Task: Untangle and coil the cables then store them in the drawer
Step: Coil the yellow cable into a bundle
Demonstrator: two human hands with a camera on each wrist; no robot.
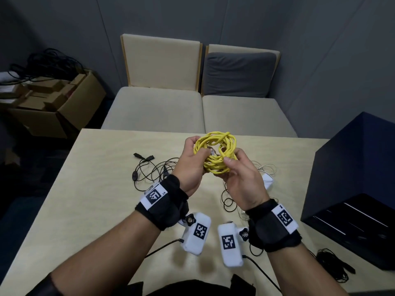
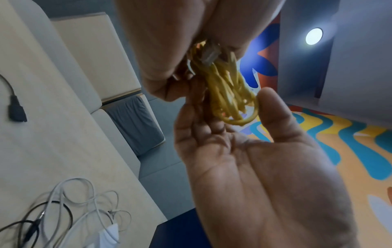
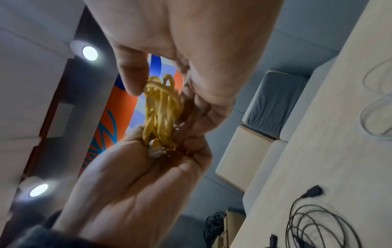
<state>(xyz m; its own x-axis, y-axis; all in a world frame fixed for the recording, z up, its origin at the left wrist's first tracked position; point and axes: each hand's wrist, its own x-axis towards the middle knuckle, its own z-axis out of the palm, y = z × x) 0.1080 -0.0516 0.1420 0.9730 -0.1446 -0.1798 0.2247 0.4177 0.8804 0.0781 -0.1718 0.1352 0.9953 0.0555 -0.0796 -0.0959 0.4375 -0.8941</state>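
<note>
A yellow network cable point(image 1: 214, 153), wound into a loose coil, is held up above the far half of the table point(image 1: 96, 199). My left hand point(image 1: 190, 165) grips its left side, fingers curled round the strands, and the clear plug point(image 1: 212, 151) lies by its thumb. The coil's lower right side is pinched by my right hand point(image 1: 241, 180). In the left wrist view the coil point(image 2: 229, 94) hangs between the left hand point(image 2: 161, 50) and the right palm point(image 2: 265, 167). In the right wrist view the right hand point(image 3: 180, 42) and left hand point(image 3: 131, 184) hold the coil point(image 3: 162, 107).
A tangled black cable point(image 1: 149, 169) lies on the table left of the hands. A white cable with an adapter point(image 1: 267, 178) lies to the right. A dark blue drawer unit point(image 1: 352, 167) stands at the right, with a coiled black cable point(image 1: 333, 265) before it. Beige seats point(image 1: 198, 110) lie beyond.
</note>
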